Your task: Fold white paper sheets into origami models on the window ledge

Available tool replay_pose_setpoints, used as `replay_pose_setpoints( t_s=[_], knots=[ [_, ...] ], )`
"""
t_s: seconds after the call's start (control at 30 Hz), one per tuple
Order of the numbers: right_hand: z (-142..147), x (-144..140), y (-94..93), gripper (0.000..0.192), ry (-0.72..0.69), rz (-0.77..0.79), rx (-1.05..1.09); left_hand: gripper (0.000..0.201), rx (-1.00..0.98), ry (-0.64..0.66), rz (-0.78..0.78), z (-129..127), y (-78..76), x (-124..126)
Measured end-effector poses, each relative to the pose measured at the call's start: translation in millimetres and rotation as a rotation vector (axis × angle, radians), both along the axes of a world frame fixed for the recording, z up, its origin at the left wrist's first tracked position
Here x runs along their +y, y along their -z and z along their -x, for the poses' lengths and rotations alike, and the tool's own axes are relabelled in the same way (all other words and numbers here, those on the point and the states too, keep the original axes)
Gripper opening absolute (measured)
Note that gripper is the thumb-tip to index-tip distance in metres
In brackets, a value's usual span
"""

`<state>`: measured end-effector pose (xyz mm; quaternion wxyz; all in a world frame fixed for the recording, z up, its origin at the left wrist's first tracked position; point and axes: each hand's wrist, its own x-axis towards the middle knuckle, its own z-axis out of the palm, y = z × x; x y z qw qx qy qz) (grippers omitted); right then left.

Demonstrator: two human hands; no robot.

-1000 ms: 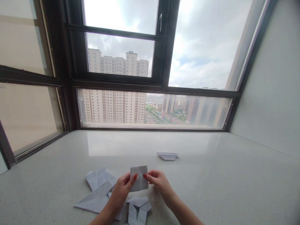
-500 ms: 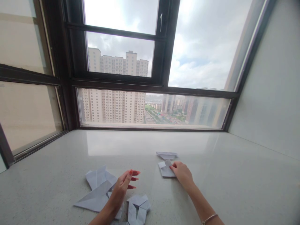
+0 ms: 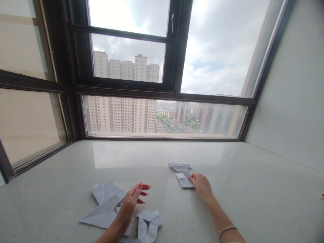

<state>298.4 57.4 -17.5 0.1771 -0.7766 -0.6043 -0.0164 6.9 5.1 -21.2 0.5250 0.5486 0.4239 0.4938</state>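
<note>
My right hand (image 3: 202, 187) pinches the folded square (image 3: 184, 181); left hand (image 3: 131, 199) loosely spread. Pushing farther might knock the long paper fold (image 3: 179, 167).

A high-rise room — wide windows (image 3: 215, 50) overlook tower blocks (image 3: 121, 116).

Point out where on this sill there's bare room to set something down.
The sill is bare from the right hand toward the wall, left of the paper pile, and between the long paper and the window. A smaller gap separates the left hand from the paper square. It's crowded around the left wrist, between pile and looped paper.
</note>
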Motion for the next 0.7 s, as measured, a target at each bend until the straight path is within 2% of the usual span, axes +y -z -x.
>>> replay_pose_setpoints(
  t_s=[0.23,0.5,0.7],
  knots=[
    [4.8,0.0,2.0,0.016,0.044,-0.014,-0.073,0.055,0.003,0.007,-0.003,0.1,-1.0,-0.7],
    [6.1,0.4,4.8,0.026,0.098,-0.051,-0.112,0.055,0.011,-0.004,0.004,-0.7,-5.1,-3.4],
    [7.3,-2.4,2.5,0.027,0.103,-0.104,-0.135,0.054,0.001,-0.02,0.006,-1.9,-6.5,-3.7]
  ],
)
